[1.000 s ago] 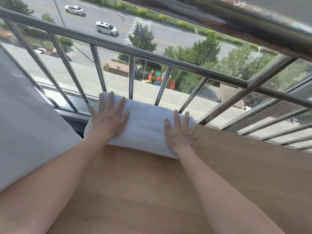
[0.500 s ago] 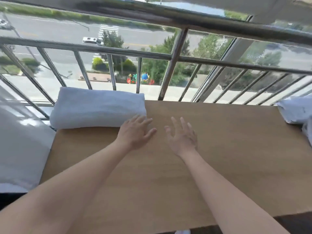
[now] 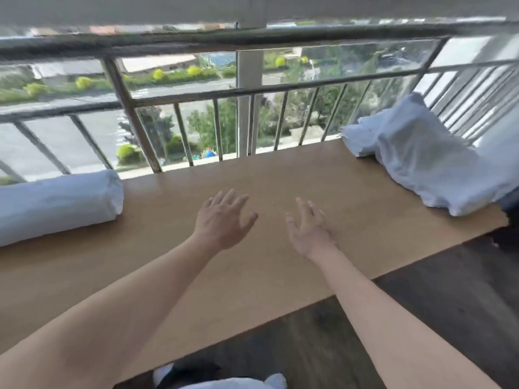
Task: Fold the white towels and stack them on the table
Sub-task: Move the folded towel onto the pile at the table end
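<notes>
A folded white towel (image 3: 56, 203) lies at the left end of the wooden table (image 3: 252, 276), against the railing. A loose heap of unfolded white towels (image 3: 421, 155) sits at the table's right end. My left hand (image 3: 222, 220) and my right hand (image 3: 309, 228) hover side by side over the bare middle of the table, fingers spread and straight, holding nothing. Both hands are well clear of either towel.
A metal balcony railing (image 3: 179, 96) runs along the table's far edge, with a street and trees far below. Dark wooden floor (image 3: 449, 304) shows at the table's near right. Something black and white (image 3: 213, 377) lies at the bottom edge.
Both hands have lifted off the folded towel and moved right to the table's middle. The view has swung right, bringing the heap of unfolded towels into sight.
</notes>
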Demonstrator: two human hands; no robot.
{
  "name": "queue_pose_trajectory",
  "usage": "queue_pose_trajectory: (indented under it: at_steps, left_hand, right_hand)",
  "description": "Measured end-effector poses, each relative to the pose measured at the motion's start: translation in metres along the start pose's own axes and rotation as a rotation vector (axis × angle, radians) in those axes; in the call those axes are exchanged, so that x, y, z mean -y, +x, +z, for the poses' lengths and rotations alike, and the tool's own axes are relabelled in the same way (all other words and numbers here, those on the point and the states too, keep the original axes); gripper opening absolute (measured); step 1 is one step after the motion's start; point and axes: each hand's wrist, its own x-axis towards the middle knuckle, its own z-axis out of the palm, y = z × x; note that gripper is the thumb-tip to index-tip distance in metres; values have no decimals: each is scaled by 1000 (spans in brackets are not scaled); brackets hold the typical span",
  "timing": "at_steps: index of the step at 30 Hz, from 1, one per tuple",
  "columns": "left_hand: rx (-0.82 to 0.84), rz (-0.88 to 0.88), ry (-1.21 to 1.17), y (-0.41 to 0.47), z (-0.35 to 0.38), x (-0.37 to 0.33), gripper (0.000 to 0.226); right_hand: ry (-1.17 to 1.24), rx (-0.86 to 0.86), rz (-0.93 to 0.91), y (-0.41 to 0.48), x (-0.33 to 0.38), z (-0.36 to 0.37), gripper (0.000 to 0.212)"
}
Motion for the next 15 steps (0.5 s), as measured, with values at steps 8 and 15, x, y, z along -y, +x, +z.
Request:
queue_pose_trajectory:
  at_steps: [8,15]
  left_hand:
    - [-4,174,29,56,4,-140,64]
    - [15,274,7,135,34,-224,59]
  right_hand:
    - [65,-91,118,17,-119,-75,64]
    - [72,-130,175,57,-197,-106,64]
